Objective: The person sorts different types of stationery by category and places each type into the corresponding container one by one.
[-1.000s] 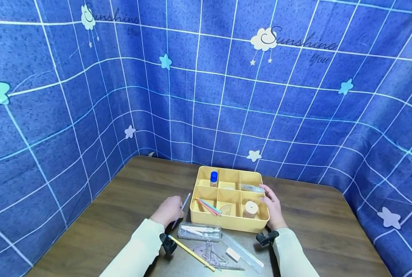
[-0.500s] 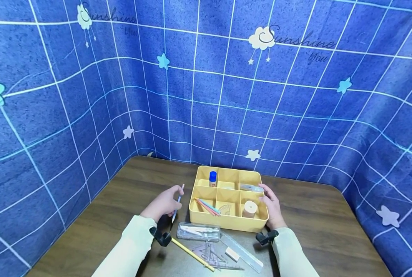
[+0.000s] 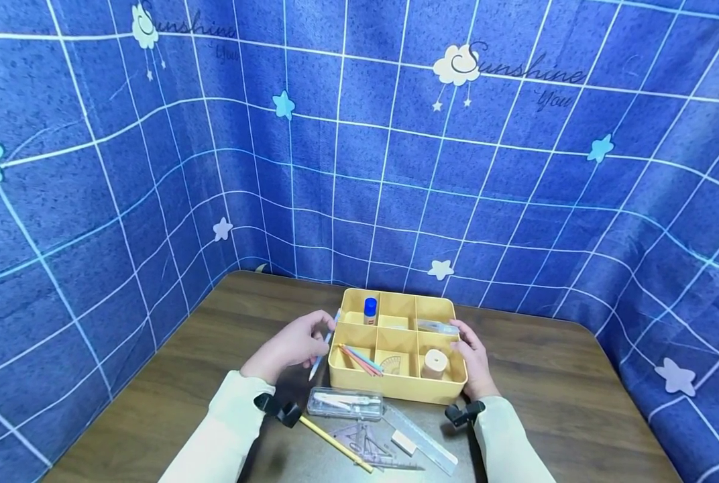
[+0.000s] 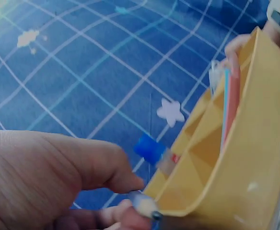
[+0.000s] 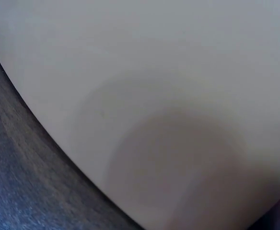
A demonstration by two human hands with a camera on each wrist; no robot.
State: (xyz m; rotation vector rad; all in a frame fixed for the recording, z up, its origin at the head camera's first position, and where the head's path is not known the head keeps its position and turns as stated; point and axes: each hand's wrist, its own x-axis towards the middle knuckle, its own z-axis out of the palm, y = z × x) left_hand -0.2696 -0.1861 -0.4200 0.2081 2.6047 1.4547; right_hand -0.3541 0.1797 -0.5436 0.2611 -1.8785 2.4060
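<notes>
In the head view my left hand (image 3: 290, 343) pinches a pale blue pencil (image 3: 317, 364) beside the left wall of a yellow divided box (image 3: 396, 389). The left wrist view shows the pencil's sharpened dark tip (image 4: 152, 211) sticking out between thumb and fingers, close to the box's corner. My right hand (image 3: 477, 365) grips the box's right wall at the rim. Inside the box are a blue-capped glue stick (image 3: 369, 311), several coloured pencils (image 3: 362, 361), a clear protractor (image 3: 391, 365), a pale roll (image 3: 435, 362) and a clear item (image 3: 436, 327). The right wrist view is mostly the box wall.
In front of the box lie a clear compass case (image 3: 345, 404), a yellow pencil (image 3: 335, 443), clear set squares (image 3: 359, 439), a ruler (image 3: 426, 443) and a white eraser (image 3: 404, 443). A blue curtain (image 3: 396, 168) surrounds the brown table (image 3: 172, 402).
My left hand has shifted back and left, then right toward the box, with the pencil turning in its fingers. The right hand has stayed at the box's right wall.
</notes>
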